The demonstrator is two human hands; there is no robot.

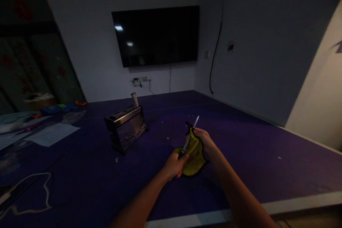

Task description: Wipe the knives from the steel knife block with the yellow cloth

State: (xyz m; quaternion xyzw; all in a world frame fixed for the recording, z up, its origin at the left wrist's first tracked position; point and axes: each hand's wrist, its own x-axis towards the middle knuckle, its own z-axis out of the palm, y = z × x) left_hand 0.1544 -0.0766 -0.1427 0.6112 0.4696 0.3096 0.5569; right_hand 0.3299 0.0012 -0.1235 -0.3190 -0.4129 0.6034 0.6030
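Note:
My left hand is closed around the dark handle of what looks like a knife, its narrow pale blade slanting up and to the right. My right hand pinches the upper edge of a yellow cloth with black edging, close beside the blade near its tip. The cloth hangs below and behind the blade, between both hands. To the left of them, a dark knife block with a shiny side stands on the purple surface. One light patterned handle sticks up from its top.
The purple tabletop has a pale front edge and small white scraps. Papers, clear plastic and a white cable lie at the left. A television hangs on the far wall, and a black cable runs down near the corner.

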